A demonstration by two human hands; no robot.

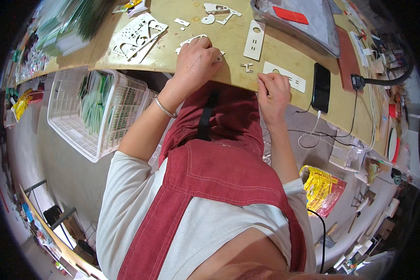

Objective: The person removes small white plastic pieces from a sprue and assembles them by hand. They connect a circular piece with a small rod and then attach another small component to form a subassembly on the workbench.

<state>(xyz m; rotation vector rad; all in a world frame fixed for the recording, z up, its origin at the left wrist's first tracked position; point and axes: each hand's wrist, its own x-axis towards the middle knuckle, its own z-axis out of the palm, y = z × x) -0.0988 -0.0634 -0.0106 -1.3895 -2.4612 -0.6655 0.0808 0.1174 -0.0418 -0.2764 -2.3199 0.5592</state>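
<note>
My left hand (198, 58) is curled down over a flat white cut-out piece (190, 42) near the table's front edge. Parts of the piece stick out around the fingers, and the hand covers its middle. My right hand (274, 91) is closed at the table edge, thumb and fingers pressed together. Whatever it may hold is hidden. Between the hands lies a small white notched piece (247, 67). Just behind my right hand is a white slotted plate (289, 78). A second slotted plate (254, 39), with a round hole, lies farther back.
Cut-out sheets (140, 37) lie at the left, more loose pieces (219, 11) at the back. A grey tray (331, 39) holds a red item (290, 15). A phone (320, 86) on a white cable lies at right. A white basket (86, 112) stands below left.
</note>
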